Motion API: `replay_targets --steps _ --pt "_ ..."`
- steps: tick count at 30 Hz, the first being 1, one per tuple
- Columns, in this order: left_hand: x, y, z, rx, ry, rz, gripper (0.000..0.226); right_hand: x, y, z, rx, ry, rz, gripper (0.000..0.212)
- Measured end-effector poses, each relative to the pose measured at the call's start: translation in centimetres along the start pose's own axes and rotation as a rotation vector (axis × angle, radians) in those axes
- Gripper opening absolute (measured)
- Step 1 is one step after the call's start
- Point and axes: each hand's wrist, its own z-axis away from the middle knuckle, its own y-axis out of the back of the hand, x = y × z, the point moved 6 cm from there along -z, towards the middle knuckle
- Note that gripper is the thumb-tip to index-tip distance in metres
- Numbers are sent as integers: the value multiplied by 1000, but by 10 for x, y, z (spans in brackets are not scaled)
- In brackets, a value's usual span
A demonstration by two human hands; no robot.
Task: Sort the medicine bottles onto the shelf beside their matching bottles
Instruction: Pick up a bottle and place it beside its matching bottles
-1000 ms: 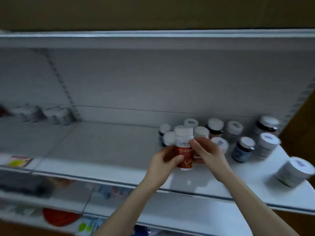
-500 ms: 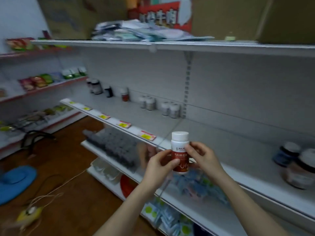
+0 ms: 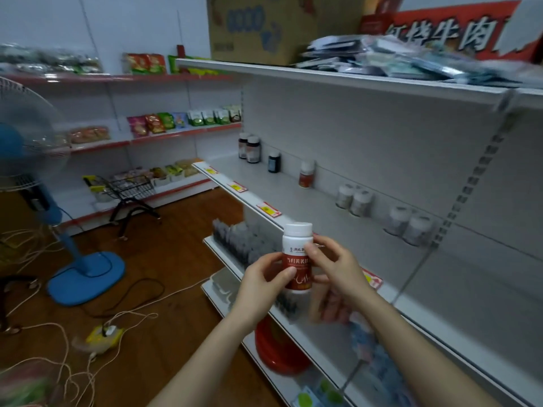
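**Shop aisle, white shelving, one bottle in hand**

Wooden floor ran along the left, with a blue standing fan (image 3: 35, 177) on it and loose cables (image 3: 73, 342) trailing toward a yellow power strip (image 3: 102, 337). Behind that, a small wire cart (image 3: 129, 189) sat below wall shelves stocked with snack packets (image 3: 182, 120).

Centre frame, the left hand (image 3: 264, 283) pinched the red-label bottle (image 3: 297, 259) by its lower label, thumb across the front. Bottle was upright, white cap on top, held in the air in front of the shelf edge, touching no shelf. The right hand (image 3: 338, 268) gripped the same bottle from the other side, fingertips on the label.

On the middle shelf (image 3: 293, 195), left to right: two dark bottles (image 3: 249, 148) side by side, one dark bottle (image 3: 273, 162) alone, a matching red-label bottle (image 3: 306, 174) against the back panel, then two pairs of pale bottles (image 3: 354, 199), blurred. Yellow price tags (image 3: 269, 209) lined the shelf's front edge.

Up top, a cardboard box (image 3: 282, 27) and stacked flat packets (image 3: 411, 60) sat on the highest shelf.
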Motion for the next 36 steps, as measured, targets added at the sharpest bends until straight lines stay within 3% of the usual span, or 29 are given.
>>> replay_targets --steps 13,19,24,28,33,36 --pt "-35 78 -215 -13 67 -57 35 15 -55 -225 2 -45 8 9" --pt "-53 101 -285 -111 88 1 31 23 -75 -289 -43 -95 47 17" --pt "-76 110 -354 -290 64 15 32 36 -80 -329 -72 -158 170 45" --pt "-94 107 -403 -438 38 -10 38 47 -73 -349 65 -231 250 62" --pt "-108 68 -429 -673 9 -21 39 60 -53 -346 328 -253 282 52" --pt "-117 37 -436 -724 -11 -44 39 71 -32 -342 457 -259 344 45"
